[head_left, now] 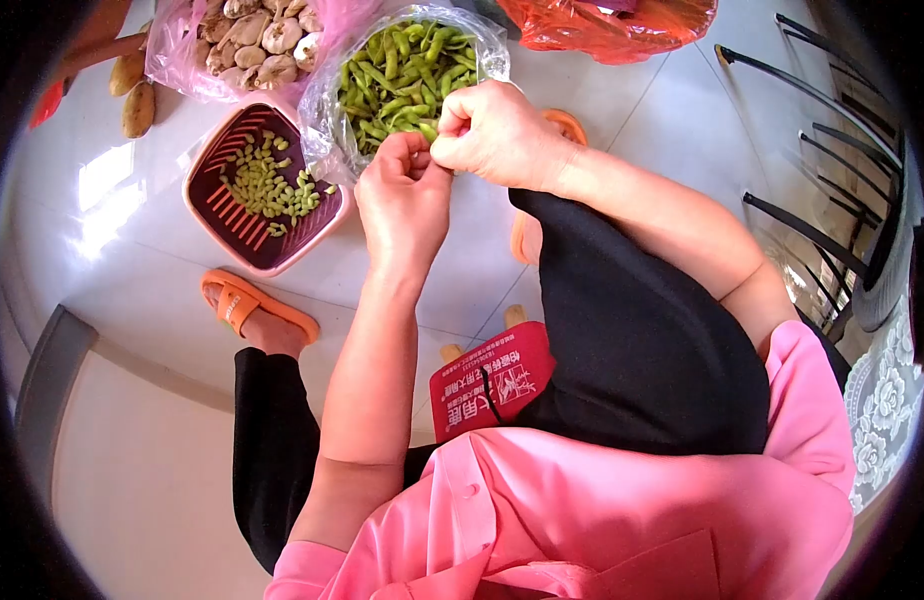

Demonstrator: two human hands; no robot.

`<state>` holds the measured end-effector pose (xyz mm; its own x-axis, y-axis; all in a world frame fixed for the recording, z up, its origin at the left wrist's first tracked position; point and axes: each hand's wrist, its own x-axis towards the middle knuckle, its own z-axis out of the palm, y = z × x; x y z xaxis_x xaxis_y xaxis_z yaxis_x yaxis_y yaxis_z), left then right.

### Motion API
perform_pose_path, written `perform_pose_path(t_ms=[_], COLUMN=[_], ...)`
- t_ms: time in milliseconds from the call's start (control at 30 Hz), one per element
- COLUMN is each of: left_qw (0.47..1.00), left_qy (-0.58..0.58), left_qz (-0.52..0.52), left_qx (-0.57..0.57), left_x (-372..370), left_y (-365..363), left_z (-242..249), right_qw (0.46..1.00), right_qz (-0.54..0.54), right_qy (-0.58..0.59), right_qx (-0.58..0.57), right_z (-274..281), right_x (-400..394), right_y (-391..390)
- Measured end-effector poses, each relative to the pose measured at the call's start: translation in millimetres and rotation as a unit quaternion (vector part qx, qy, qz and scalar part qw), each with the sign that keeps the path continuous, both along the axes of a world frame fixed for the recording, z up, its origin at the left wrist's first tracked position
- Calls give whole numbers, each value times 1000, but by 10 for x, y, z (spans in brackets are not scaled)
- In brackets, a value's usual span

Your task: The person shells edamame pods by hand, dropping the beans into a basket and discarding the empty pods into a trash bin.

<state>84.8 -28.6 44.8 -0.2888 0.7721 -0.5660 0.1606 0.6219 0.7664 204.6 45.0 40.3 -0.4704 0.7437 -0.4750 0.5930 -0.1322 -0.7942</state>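
My left hand (406, 205) and my right hand (504, 135) meet at their fingertips, both closed in a pinch. A bit of green edamame pod (428, 130) shows between them; my fingers hide most of it. Just beyond is a clear plastic bag (492, 38), its mouth spread wide, full of green edamame pods (397, 75). To the left of my left hand stands a pink basket with a dark inside (195, 205). Shelled green beans (267, 185) lie scattered over its bottom.
A pink bag of garlic bulbs (280, 38) and a red plastic bag (612, 30) lie at the far side. Potatoes (138, 108) rest on the tiled floor at left. Black metal chair legs (812, 100) stand at right. An orange slipper (252, 305) is below the basket.
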Motion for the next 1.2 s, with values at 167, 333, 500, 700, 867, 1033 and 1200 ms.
perform_pose_path(t_ms=[167,333,500,700,867,1033,1200], left_qw=[944,903,912,922,928,888,873], left_qy=[-313,-411,-379,-340,-315,-374,-396], left_qz=[103,124,152,177,194,261,274], left_qx=[-2,-17,-37,-51,-44,-55,-75], left_x=[-119,-183,-124,-117,-109,-90,-91], left_y=[7,-53,-22,-8,-1,-9,-25], left_z=[-25,-180,-123,-87,-90,-124,-116], right_qw=[990,944,998,990,967,957,963], right_qz=[-64,-126,-13,50,131,129,124], right_qy=[85,133,65,60,7,20,63], right_qx=[-93,-276,-1,114,220,259,232], right_z=[-82,51,-99,-40,-15,-1,-7], right_x=[71,87,148,172,206,180,197], right_y=[12,68,-43,-61,-48,-62,-52])
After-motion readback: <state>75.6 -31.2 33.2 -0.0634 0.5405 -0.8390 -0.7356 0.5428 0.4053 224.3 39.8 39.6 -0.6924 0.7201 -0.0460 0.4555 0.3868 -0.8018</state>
